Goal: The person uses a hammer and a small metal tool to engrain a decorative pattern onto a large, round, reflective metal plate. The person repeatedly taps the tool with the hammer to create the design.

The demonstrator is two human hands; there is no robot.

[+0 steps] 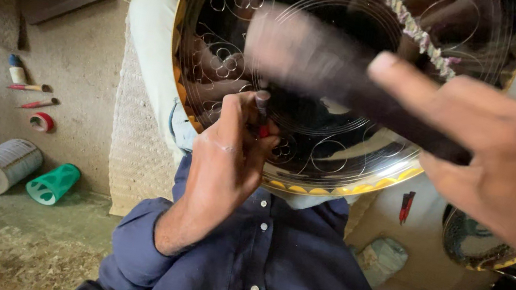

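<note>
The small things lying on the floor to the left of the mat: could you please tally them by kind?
Tin can: 1
Green plastic cup: 1
Red tape roll: 1
Red-handled tools: 2, the other just above
Small bottle: 1
Total: 6

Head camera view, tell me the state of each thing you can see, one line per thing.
Brass plate: tilted on the lap, engraved with flowers and curves.
Left hand: pinching a small chisel against the plate.
Right hand: gripping a dark hammer, blurred.
Tin can: lying on its side.
Green cup: lying on its side.
</note>
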